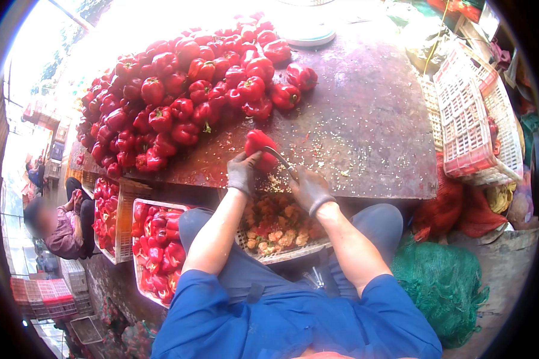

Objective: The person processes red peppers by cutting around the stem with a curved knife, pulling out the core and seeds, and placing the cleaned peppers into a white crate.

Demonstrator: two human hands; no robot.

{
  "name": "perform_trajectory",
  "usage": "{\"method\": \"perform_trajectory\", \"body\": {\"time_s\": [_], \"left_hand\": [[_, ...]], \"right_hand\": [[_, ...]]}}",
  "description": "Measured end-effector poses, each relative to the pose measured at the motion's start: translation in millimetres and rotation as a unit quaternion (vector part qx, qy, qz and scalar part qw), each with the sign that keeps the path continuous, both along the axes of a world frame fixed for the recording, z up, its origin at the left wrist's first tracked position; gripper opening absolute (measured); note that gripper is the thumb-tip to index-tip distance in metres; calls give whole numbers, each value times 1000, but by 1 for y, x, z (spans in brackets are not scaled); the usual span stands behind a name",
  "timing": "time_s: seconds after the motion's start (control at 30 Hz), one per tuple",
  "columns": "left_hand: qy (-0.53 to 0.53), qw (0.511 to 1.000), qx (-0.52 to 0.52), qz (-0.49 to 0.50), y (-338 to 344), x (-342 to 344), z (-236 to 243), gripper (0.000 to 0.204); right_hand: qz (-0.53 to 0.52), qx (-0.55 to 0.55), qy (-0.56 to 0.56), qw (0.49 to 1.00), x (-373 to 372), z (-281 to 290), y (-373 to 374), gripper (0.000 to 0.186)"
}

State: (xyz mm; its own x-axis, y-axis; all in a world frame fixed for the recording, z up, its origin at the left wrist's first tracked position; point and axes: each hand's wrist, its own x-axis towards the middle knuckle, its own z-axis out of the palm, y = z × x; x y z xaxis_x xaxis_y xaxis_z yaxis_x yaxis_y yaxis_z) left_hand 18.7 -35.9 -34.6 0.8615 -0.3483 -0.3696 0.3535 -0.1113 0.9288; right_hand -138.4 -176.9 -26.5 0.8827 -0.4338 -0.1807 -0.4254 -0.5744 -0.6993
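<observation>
My left hand (pixel 243 173), in a grey glove, is closed round a red bell pepper (pixel 259 140) above the table's near edge. In my gloved right hand (pixel 311 188) is the handle of a curved knife (pixel 279 157), whose blade meets the pepper's side. How deep the blade sits in the pepper I cannot tell. Below both hands, between my knees, a crate (pixel 281 257) holds pepper cores and scraps (pixel 281 233). A big heap of whole red bell peppers (pixel 173 90) covers the left half of the table (pixel 365 119), where pale seeds are scattered.
Left of my knee stand a white crate of cut peppers (pixel 156 251) and another filled crate (pixel 106 218). A person (pixel 63 224) sits farther left. On the right are stacked pale crates (pixel 470 119), red mesh sacks (pixel 455 203) and a green mesh sack (pixel 440 287).
</observation>
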Motion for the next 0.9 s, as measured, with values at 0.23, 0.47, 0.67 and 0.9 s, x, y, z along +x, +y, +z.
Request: {"method": "perform_trajectory", "body": {"time_s": [0.23,0.47,0.67,0.9], "left_hand": [[78,984,-130,-92,9,-6,11,39],[112,963,-153,-193,7,-30,10,36],[73,964,-116,-230,4,-38,19,36],[162,932,-226,-233,3,-36,13,34]], "right_hand": [[-138,267,-145,943,0,-26,-11,55],[-109,425,-190,878,9,-21,-14,65],[-143,585,-194,774,5,-16,-11,66],[-121,676,-206,697,1,-10,-11,64]]}}
